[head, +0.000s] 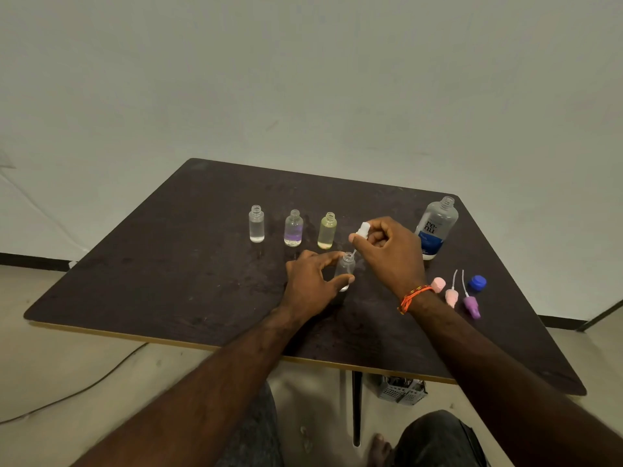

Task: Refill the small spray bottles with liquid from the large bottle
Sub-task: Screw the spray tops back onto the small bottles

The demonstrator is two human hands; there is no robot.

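On the dark table [168,271] my left hand [310,281] holds a small clear bottle [344,268] between thumb and fingers. My right hand [391,254] pinches a white spray top [363,229] just above that bottle, its thin tube at the bottle's mouth. Three uncapped small bottles stand in a row behind: a clear one [256,224], a purple-tinted one [293,228] and a yellowish one [327,230]. The large bottle [436,228] with a blue label stands uncapped at the right.
To the right of my right wrist lie a pink cap [438,284], a pink spray top [451,296], a purple spray top [471,306] and a blue cap [478,283]. A grey box [401,390] sits on the floor under the table.
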